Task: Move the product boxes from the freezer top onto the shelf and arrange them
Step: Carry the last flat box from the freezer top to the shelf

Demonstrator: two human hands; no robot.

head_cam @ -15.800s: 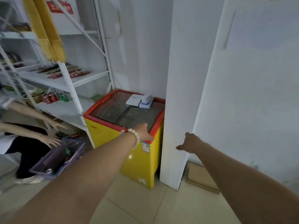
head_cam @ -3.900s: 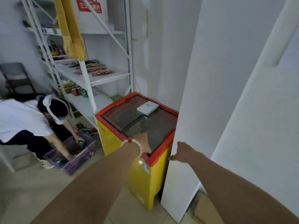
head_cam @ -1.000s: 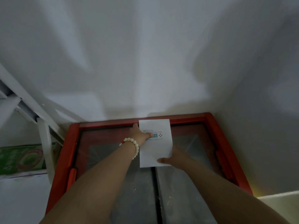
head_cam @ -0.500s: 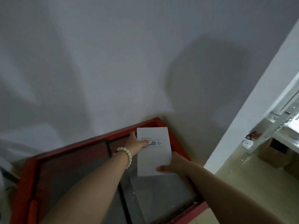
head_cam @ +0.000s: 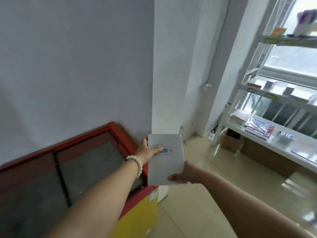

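I hold a flat white product box [head_cam: 165, 165] with small blue print in both hands, in the air past the freezer's right corner. My left hand [head_cam: 146, 151], with a bead bracelet on the wrist, grips its upper left edge. My right hand [head_cam: 184, 175] grips its lower right corner from beneath. The red-rimmed, yellow-sided freezer [head_cam: 133, 198] with dark glass lids lies at lower left, and no boxes show on the visible part of its top. A white metal shelf [head_cam: 267, 146] stands at the right by a window.
The white shelf carries packets [head_cam: 259, 127], a stack of thin items and other blurred goods. Cardboard boxes [head_cam: 231, 141] sit on the floor under it. A white pillar [head_cam: 169, 83] stands between the freezer and the shelf. The tiled floor [head_cam: 214, 194] stretches between.
The box has come up off the freezer lid and swung right, past the freezer's corner. My view has turned right, and the shelf by the window has come into sight.
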